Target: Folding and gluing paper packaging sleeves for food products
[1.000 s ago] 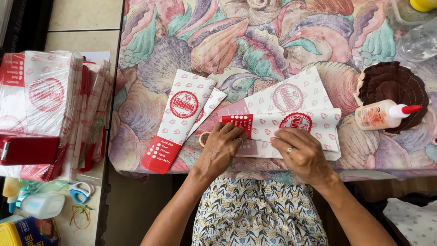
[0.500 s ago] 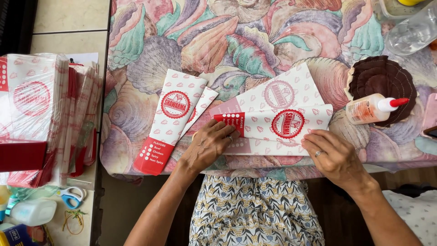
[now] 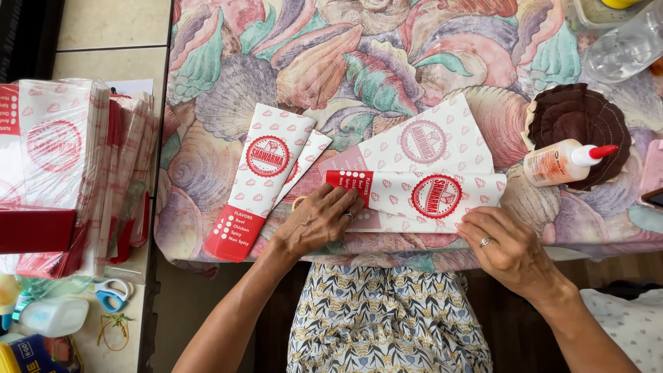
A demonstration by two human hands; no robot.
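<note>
A white paper sleeve with red prints (image 3: pixel 421 183) lies partly folded on the shell-patterned tablecloth (image 3: pixel 359 62). My left hand (image 3: pixel 319 222) presses flat on its red left end. My right hand (image 3: pixel 507 247) rests at the sleeve's lower right edge, fingers curled, a ring showing. Two finished folded sleeves (image 3: pixel 259 179) lie to the left of my left hand, one over the other. A glue bottle with a red cap (image 3: pixel 565 161) lies on its side to the right, on a dark brown round mat (image 3: pixel 587 114).
A stack of flat sleeves in plastic wrap (image 3: pixel 62 166) sits on a side surface at the left. Blue-handled scissors (image 3: pixel 110 293), rubber bands (image 3: pixel 114 330) and a small white bottle (image 3: pixel 52 316) lie below it. A clear plastic bottle (image 3: pixel 625 48) lies at the top right.
My right hand has slid right, off the middle of the sleeve to its lower right edge. My left hand has stayed on the red end. The view has shifted slightly.
</note>
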